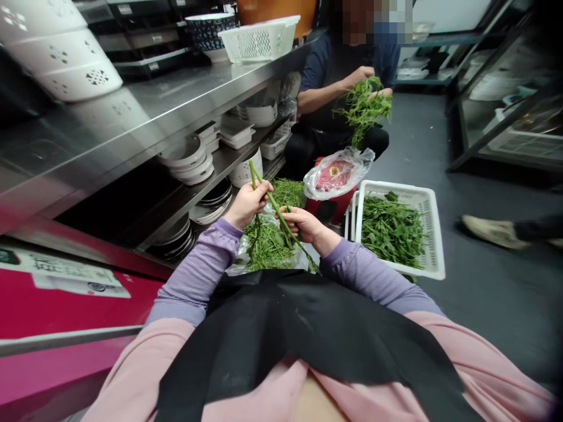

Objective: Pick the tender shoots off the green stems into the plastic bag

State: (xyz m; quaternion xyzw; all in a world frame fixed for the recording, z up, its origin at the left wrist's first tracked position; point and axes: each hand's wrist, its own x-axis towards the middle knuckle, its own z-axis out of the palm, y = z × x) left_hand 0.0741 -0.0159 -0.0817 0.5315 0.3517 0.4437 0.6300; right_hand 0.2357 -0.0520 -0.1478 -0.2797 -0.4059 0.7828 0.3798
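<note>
Green stems (273, 202) cross in front of me, pinched in both hands. My left hand (252, 202) is closed round their upper part, with the tips sticking up above the fingers. Lower down, my right hand (303, 224) holds the stems between thumb and fingers. Below and behind my hands lies a pile of thin green stems (270, 246) on clear plastic. To the right, a white basket (435, 234) holds cut leafy greens (389, 231).
Across from me a seated person (325, 88) holds a bunch of greens (365, 105). A plastic bag (338, 173) lies between us. Steel shelving (189, 111) with bowls runs along the left. A shoe (492, 231) stands at the right.
</note>
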